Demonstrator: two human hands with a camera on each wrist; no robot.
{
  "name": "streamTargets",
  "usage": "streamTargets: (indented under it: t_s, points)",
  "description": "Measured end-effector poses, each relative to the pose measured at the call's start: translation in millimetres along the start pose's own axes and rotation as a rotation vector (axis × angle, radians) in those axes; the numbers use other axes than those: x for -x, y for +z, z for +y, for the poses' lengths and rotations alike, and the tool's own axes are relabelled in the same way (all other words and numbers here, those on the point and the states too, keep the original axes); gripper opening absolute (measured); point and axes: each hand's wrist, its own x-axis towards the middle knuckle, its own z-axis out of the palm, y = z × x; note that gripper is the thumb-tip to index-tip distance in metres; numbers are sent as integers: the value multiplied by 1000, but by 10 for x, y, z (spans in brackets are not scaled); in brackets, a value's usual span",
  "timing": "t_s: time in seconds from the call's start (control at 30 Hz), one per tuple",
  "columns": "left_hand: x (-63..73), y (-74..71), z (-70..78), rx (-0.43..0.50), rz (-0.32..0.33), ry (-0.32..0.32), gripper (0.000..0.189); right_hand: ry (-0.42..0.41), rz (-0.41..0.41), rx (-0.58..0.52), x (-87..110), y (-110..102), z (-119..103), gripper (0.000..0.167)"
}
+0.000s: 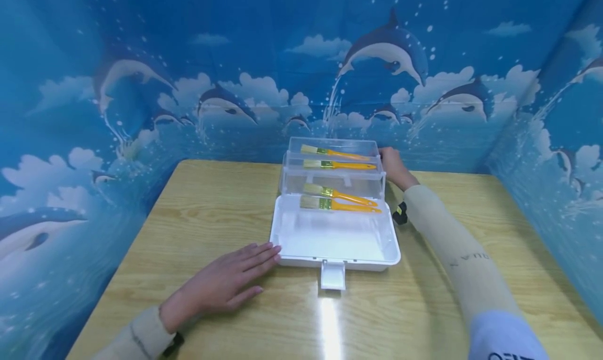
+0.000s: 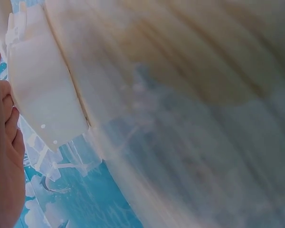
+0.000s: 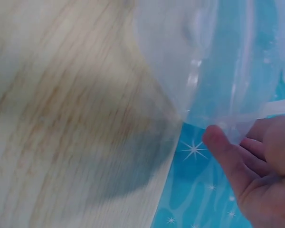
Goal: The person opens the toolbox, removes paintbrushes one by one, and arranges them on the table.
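Note:
An opened white plastic storage box (image 1: 330,239) stands mid-table, its latch (image 1: 333,277) hanging down at the front. Behind the base rise clear tiered trays (image 1: 330,182) and a clear lid (image 1: 332,142). Several paintbrushes (image 1: 348,165) with orange handles and pale bristles lie across the tiers. My left hand (image 1: 226,279) is spread flat, straight fingertips at the box's front left corner. At the back right, my right hand (image 1: 394,166) pinches the lid's edge; in the right wrist view the thumb (image 3: 223,147) lies on one side of the clear plastic (image 3: 228,80), the fingers curled opposite.
The box rests on a wood-grain table (image 1: 212,208), whose far edge meets a blue cloth backdrop (image 1: 264,46) printed with dolphins. More of this cloth hangs at the left and right sides. A bright reflection shows in front of the latch.

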Motion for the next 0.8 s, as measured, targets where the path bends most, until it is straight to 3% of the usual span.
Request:
streamTargets:
  t_s: [0.23,0.57,0.8]
  points:
    - [-1,3,-25,-31,14,28,59,57,-63,-7,59,-37,1,41]
    - [0,5,-11,-50,-4,19,61,76,-89,-66,256,-108,-16,49]
    - [6,5,-7,-60,-22,16,61,-23,-41,-64,390,-128,5,48]
